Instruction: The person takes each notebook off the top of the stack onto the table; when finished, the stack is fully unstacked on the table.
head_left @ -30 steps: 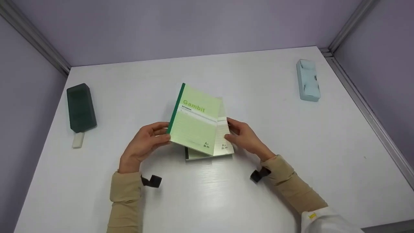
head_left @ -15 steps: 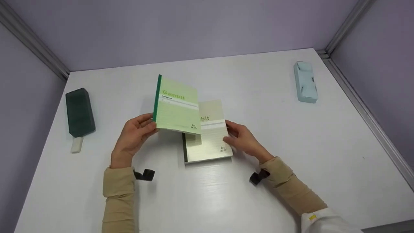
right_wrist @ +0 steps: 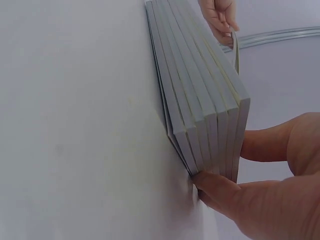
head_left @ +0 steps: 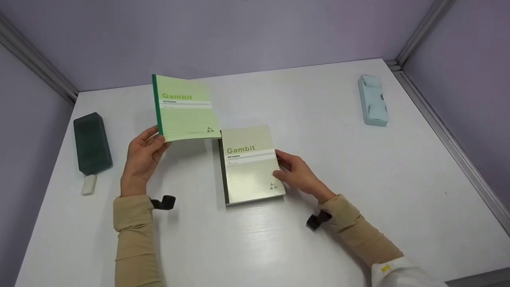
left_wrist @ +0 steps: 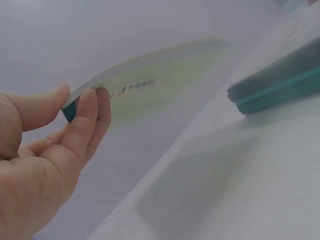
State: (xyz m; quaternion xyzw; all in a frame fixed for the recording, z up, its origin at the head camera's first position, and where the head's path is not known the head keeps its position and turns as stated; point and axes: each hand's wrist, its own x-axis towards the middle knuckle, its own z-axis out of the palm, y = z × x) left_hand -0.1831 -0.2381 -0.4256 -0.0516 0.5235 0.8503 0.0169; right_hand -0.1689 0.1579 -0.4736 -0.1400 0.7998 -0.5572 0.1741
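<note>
My left hand (head_left: 141, 159) pinches a green Gambit notebook (head_left: 185, 115) at the lower end of its dark green spine, thumb on the cover and fingers behind. In the left wrist view the notebook (left_wrist: 165, 75) is raised off the table, bowed, and a barcode shows on its back. A stack of notebooks (head_left: 251, 175) lies on the table, its top cover pale with glare. Several layers of the stack (right_wrist: 192, 65) are visible in the right wrist view. Holding its right edge is my right hand (head_left: 301, 175), thumb on top and fingertips low at the side.
A dark green box (head_left: 93, 143) stands at the left of the white table (head_left: 318, 247), with a small whitish block (head_left: 89, 185) at its near end. Far right lies a pale blue case (head_left: 373, 99). Purplish walls (head_left: 239, 36) enclose the back and sides.
My left hand has carried the green notebook left and away from me, off the stack, whose top cover is now almost wholly uncovered. The right hand stays at the stack's edge.
</note>
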